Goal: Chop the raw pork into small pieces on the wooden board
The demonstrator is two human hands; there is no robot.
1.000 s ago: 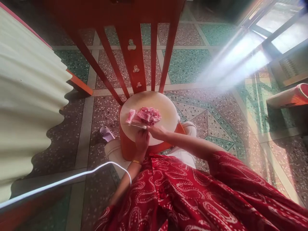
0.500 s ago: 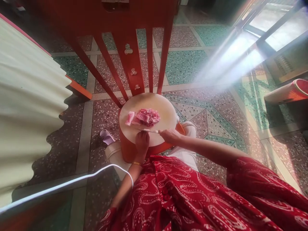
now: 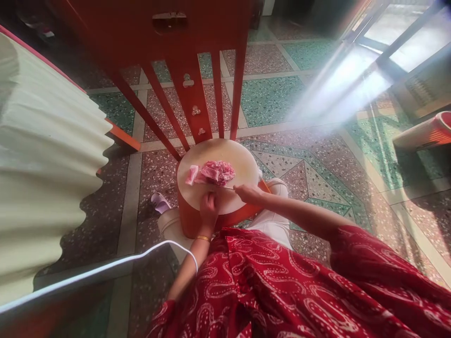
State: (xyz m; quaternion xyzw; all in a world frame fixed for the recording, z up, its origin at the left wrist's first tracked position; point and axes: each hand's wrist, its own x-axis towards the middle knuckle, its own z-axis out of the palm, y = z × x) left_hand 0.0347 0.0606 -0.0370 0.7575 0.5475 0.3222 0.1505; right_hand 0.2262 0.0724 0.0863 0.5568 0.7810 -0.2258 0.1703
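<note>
The pile of pink raw meat pieces [image 3: 217,171] lies on the far half of the round pale cutting board [image 3: 243,162], a little left of its middle. One longer pale pink strip [image 3: 192,174] lies at the left side of the pile, touching it or just beside it; I cannot tell which. The board sits on top of an orange round stool [image 3: 186,218], which stands on the speckled terrazzo floor [image 3: 282,94] with red and green tiles.

The right hand [image 3: 248,193] is at the near right edge of the board and its fingers are closed around the handle of a thin knife [image 3: 220,186]. The blade points to the left and lies just at the near side of the meat pile. The left hand [image 3: 208,210] rests on the near edge of the board, close under the blade, with the fingers curled in; whether it holds anything I cannot tell. A gold bangle [image 3: 203,238] is on the left wrist.

Behind the board rises a red wooden chair back [image 3: 192,98] with slats. A cream wavy-edged sheet [image 3: 45,159] fills the left side. A white cable [image 3: 105,267] runs across the lower left. The person wears a red patterned garment [image 3: 282,291].
</note>
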